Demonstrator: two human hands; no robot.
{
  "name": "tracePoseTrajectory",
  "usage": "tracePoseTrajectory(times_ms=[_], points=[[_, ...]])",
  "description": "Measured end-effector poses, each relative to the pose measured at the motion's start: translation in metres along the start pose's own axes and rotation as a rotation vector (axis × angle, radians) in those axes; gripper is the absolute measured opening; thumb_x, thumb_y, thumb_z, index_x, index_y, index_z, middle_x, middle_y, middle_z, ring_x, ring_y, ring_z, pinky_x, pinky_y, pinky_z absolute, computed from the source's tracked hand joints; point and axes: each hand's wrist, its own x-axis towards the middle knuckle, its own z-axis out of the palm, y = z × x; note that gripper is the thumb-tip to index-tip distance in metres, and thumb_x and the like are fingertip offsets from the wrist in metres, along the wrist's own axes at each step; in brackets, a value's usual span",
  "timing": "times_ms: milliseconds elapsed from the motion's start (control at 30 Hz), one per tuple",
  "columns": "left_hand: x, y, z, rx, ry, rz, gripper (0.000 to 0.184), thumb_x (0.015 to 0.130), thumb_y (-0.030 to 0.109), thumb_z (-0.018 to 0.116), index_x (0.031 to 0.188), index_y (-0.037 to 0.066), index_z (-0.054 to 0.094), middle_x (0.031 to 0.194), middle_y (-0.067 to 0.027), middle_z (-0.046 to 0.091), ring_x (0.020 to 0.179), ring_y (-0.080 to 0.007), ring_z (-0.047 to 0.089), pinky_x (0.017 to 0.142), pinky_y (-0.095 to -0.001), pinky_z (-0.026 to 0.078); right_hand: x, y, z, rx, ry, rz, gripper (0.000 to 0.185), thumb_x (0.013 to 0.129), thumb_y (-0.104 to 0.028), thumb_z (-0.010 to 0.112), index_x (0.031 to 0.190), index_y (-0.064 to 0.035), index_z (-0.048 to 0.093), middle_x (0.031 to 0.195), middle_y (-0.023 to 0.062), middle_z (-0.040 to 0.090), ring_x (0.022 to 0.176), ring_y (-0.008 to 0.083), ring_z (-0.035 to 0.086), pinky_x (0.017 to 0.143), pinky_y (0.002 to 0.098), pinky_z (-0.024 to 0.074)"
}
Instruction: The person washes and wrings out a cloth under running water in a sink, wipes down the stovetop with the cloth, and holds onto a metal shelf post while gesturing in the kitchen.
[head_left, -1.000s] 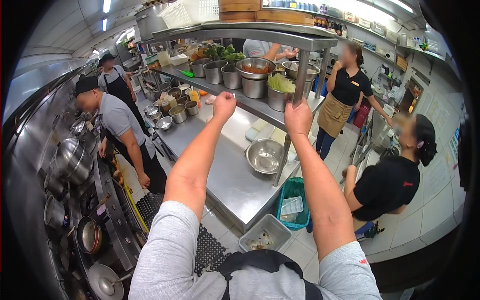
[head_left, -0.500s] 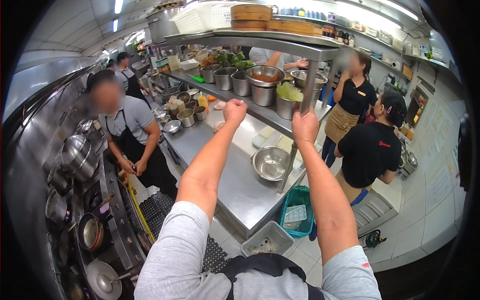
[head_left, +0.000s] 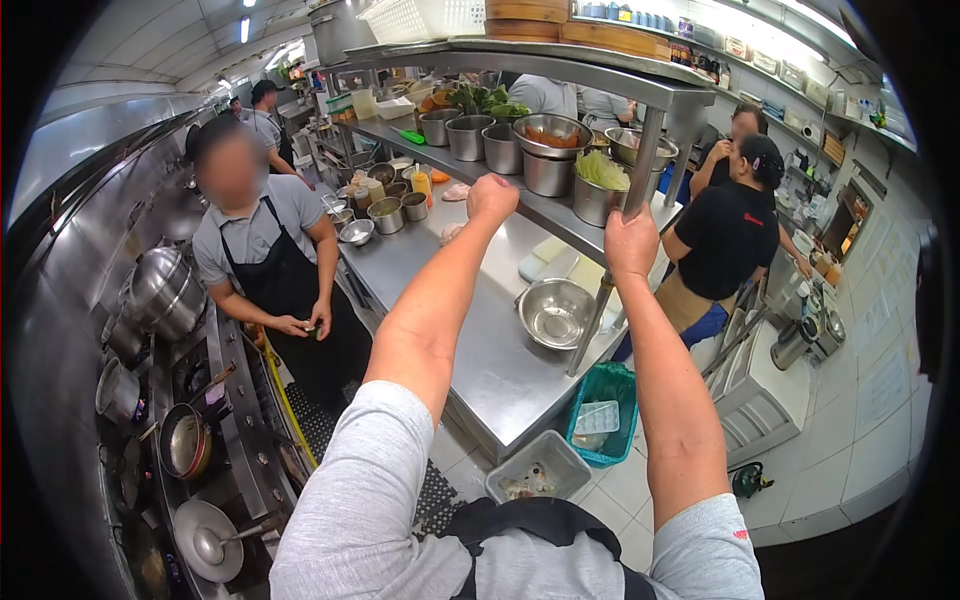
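The steel table (head_left: 500, 390) spreads below the left hand (head_left: 493, 200) and the right hand (head_left: 632, 243), its end running toward the floor on the wearer's side. The shelf (head_left: 552, 218) hangs over it, its edge passing just below the left hand and hiding part of the tabletop. Further off to that hand's left stands a person in a black apron (head_left: 280, 245); beyond the right hand, another in a black shirt (head_left: 730, 235) fills the way past the table's end.

The post (head_left: 648, 150) rises above the right hand and continues below it. That hand is wrapped round it, I'd judge to steady the wearer. Under it, on the floor, a teal-lined bin (head_left: 608, 375) and a grey bin (head_left: 570, 462) sit by the table's end, probably to catch scraps, though they crowd the footing there.

Steel pots (head_left: 466, 138) line the shelf behind the left hand, seemingly for easy reach. A metal bowl (head_left: 557, 312) rests on the table below and between the hands, near the post's lower part.

The left hand is curled into a fist in mid-air; whether anything small is inside I can't tell. Smallest, pale shredded greens (head_left: 603, 170) heap from a pot just left of the right hand.
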Motion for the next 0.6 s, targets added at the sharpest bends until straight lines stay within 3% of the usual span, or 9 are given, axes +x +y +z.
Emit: tracePoseTrajectory(times_ms=[133,367,433,467,500,567,600], points=[[-0.003,0.009,0.000,0.080,0.088,-0.042,0.027,0.088,0.026,0.070,0.110,0.012,0.077,0.114,-0.0145,0.076,0.115,-0.0336,0.070,0.098,-0.0429,0.055,0.001,0.004,0.004,-0.015,0.021,-0.020,0.027,0.088,-0.026,0.068,0.105,-0.0039,0.066,0.097,0.0245,0.073,0.095,0.0453,0.069,0.084,0.0537,0.0532],[0.011,0.011,0.001,0.223,0.030,0.014,0.029,0.090,0.025,0.068,0.112,0.007,0.077,0.119,-0.0210,0.073,0.116,-0.0362,0.069,0.098,-0.0443,0.056,-0.001,-0.004,-0.002,-0.014,0.000,0.027,0.026,0.088,-0.025,0.068,0.103,-0.0040,0.066,0.094,0.0237,0.073,0.094,0.0454,0.069,0.084,0.0535,0.0532],[0.013,0.005,0.003,0.204,0.048,0.072,0.029,0.091,0.025,0.068,0.110,0.005,0.077,0.114,-0.0225,0.074,0.114,-0.0363,0.070,0.096,-0.0440,0.056,0.000,-0.004,-0.003,-0.028,0.004,0.038,0.027,0.089,-0.025,0.068,0.103,-0.0034,0.065,0.094,0.0236,0.073,0.094,0.0454,0.069,0.084,0.0532,0.0534],[0.008,0.001,0.007,0.146,0.156,0.175,0.028,0.091,0.023,0.068,0.105,0.000,0.075,0.106,-0.0225,0.075,0.101,-0.0349,0.074,0.087,-0.0419,0.058,0.000,-0.006,-0.005,-0.026,-0.004,0.039,0.026,0.089,-0.025,0.068,0.103,-0.0032,0.065,0.095,0.0237,0.072,0.094,0.0454,0.069,0.084,0.0531,0.0534],[0.004,-0.004,0.008,0.150,0.148,0.179,0.028,0.091,0.023,0.068,0.105,0.000,0.075,0.106,-0.0225,0.075,0.101,-0.0349,0.074,0.087,-0.0419,0.058,-0.001,-0.007,-0.007,-0.024,-0.015,0.043,0.026,0.089,-0.025,0.068,0.102,-0.0029,0.065,0.095,0.0239,0.072,0.094,0.0453,0.069,0.084,0.0529,0.0534],[-0.007,-0.012,0.007,-0.232,0.062,0.284,0.023,0.091,0.020,0.069,0.098,-0.002,0.073,0.095,-0.0172,0.076,0.082,-0.0259,0.074,0.076,-0.0360,0.057,0.000,-0.007,-0.007,-0.019,-0.015,0.056,0.026,0.089,-0.026,0.069,0.101,-0.0033,0.065,0.096,0.0241,0.072,0.095,0.0454,0.069,0.084,0.0528,0.0532],[-0.026,-0.014,0.002,-0.463,-0.041,0.293,0.016,0.092,0.015,0.070,0.098,0.001,0.072,0.090,-0.0084,0.074,0.072,-0.0139,0.068,0.070,-0.0295,0.054,0.001,-0.005,-0.006,-0.014,-0.014,0.047,0.026,0.089,-0.026,0.068,0.101,-0.0031,0.065,0.096,0.0241,0.072,0.095,0.0456,0.068,0.084,0.0529,0.0531]])
